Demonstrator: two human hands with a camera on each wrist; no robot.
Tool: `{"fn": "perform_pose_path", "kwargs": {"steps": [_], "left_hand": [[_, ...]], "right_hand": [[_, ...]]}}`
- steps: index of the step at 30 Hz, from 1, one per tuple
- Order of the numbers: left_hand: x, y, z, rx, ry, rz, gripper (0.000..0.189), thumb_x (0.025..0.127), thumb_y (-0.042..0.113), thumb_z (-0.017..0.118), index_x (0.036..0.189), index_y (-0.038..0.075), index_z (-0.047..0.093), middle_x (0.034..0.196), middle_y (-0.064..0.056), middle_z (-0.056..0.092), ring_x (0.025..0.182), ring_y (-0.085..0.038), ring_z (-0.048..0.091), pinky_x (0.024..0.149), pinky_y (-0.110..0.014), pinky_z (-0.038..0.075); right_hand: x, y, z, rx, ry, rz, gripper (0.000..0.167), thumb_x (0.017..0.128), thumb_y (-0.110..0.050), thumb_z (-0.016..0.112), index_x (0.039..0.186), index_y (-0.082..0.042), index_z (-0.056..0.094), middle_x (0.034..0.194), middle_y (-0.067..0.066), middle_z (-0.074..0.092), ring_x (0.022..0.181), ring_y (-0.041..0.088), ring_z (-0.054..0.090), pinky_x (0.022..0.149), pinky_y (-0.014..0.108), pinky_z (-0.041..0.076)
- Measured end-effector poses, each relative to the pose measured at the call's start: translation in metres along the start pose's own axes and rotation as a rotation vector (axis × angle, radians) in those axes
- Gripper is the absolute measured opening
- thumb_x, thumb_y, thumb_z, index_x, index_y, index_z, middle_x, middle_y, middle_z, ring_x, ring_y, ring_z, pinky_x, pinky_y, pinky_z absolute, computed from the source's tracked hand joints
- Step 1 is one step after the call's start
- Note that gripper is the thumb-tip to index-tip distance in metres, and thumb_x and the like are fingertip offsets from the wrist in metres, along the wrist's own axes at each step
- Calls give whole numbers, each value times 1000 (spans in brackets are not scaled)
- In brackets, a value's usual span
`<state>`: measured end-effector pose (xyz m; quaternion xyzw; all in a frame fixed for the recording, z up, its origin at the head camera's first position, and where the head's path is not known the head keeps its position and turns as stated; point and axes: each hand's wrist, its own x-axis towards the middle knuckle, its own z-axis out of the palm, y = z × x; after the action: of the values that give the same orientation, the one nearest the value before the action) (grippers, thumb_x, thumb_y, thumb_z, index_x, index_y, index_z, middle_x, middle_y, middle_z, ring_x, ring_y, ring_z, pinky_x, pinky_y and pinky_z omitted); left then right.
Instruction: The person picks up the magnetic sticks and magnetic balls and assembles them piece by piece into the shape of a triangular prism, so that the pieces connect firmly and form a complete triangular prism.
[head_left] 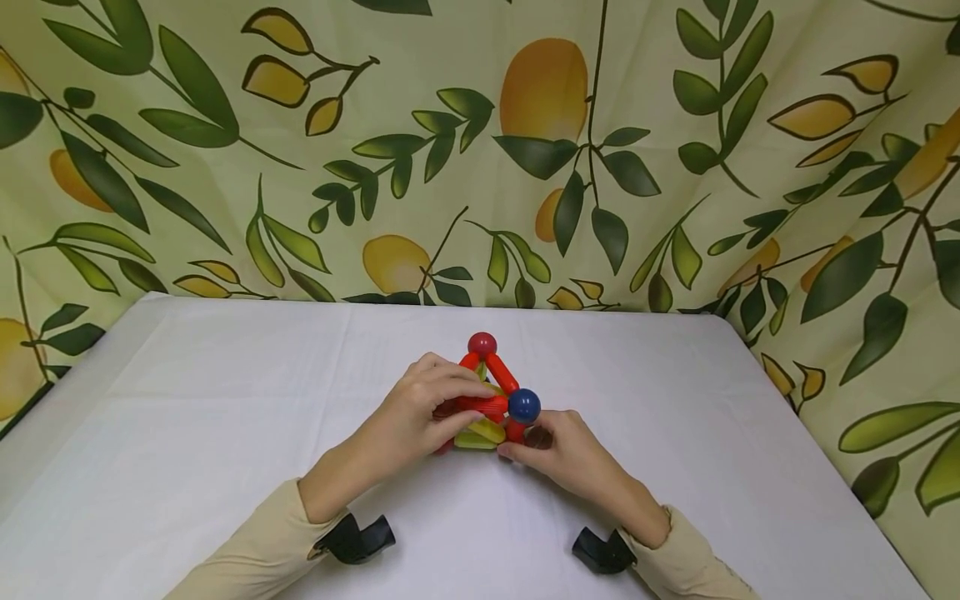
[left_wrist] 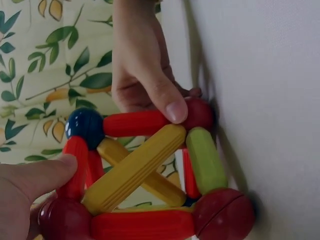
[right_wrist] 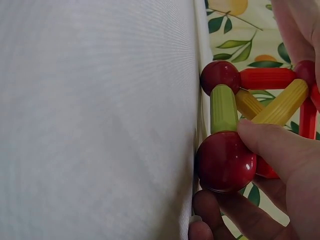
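A frame of magnetic sticks and balls stands on the table between both hands. My left hand (head_left: 423, 404) pinches its upper front red stick (left_wrist: 75, 172), which joins a blue ball (head_left: 524, 406) to a red ball (left_wrist: 65, 220). Low on the right side, my right hand (head_left: 581, 457) grips a red ball (right_wrist: 226, 162), thumb at the foot of a red upright and fingers behind. A light green stick (right_wrist: 223, 109) links the two lower front balls. Yellow sticks (left_wrist: 135, 170) cross diagonally over the front. Another red ball (head_left: 482, 344) tops the far side. Fingers partly hide the frame.
A white cloth covers the table (head_left: 225, 400). Behind it and along the right hangs a curtain (head_left: 450, 50) with fruit and leaf print. Black wrist mounts sit at the left cuff (head_left: 356, 540) and right cuff (head_left: 602, 550).
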<state>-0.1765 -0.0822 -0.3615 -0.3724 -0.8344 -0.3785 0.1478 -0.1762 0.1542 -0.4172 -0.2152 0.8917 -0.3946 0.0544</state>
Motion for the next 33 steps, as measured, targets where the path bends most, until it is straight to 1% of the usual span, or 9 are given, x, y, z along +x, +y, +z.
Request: {"fn": "perform_pose_path", "kwargs": {"steps": [3,6,8,12,15,19,22,28,33], "left_hand": [[0,-1,-4,-6,3,-49,27,79,12,83,105,12,76,106,-2,66,96,-14,51,69,-22,50],[-1,-2,-9,-27,-1,-115,26,77,14,85,101,11,76,100,-1,58,91,-12,50,61,-21,49],[-2,-3,-9,-35,-10,-134,25,78,14,85,100,12,76,98,-1,55,87,-12,50,59,-21,48],[-2,-5,-5,-33,-13,-131,23,79,16,84,102,15,77,97,-3,49,87,-13,48,60,-21,47],[-2,-4,-2,-13,8,-116,22,79,17,84,100,17,79,97,-3,48,90,-14,45,60,-20,45],[-1,-3,1,8,43,-90,19,78,16,85,96,16,79,95,-3,48,90,-14,43,60,-18,43],[-2,-4,2,5,43,-88,19,78,15,84,97,16,79,96,-3,48,91,-15,44,60,-18,44],[-3,-6,-8,-14,-39,-145,30,77,16,85,105,13,74,102,-2,51,92,-13,53,67,-19,51],[-3,-8,-20,-29,-131,-178,31,76,20,86,103,16,72,98,2,56,88,-9,55,70,-25,55]], "right_hand": [[0,0,0,-1,-3,9,26,84,-27,80,104,-12,73,83,-4,74,69,6,59,63,21,52],[0,0,0,-1,-3,17,28,83,-27,80,105,-12,73,84,-4,74,70,7,59,63,21,52],[0,0,0,1,-2,17,28,83,-27,80,106,-12,73,84,-3,74,70,7,59,63,21,52],[0,0,0,1,-5,11,28,84,-28,80,105,-12,72,84,-4,73,69,7,59,63,21,51],[0,0,0,0,-5,9,27,84,-28,80,105,-13,72,83,-4,73,69,7,58,62,21,51],[0,1,0,0,-2,7,26,84,-28,80,104,-13,73,83,-5,73,70,6,59,63,21,51],[0,1,0,-2,1,3,25,84,-28,80,103,-13,73,82,-5,73,69,6,59,62,21,51],[0,0,0,0,-1,10,27,84,-28,80,104,-12,72,83,-4,73,69,6,59,62,21,51],[0,0,0,11,-15,24,30,84,-28,80,107,-12,71,85,-4,73,71,7,60,63,21,52]]}}
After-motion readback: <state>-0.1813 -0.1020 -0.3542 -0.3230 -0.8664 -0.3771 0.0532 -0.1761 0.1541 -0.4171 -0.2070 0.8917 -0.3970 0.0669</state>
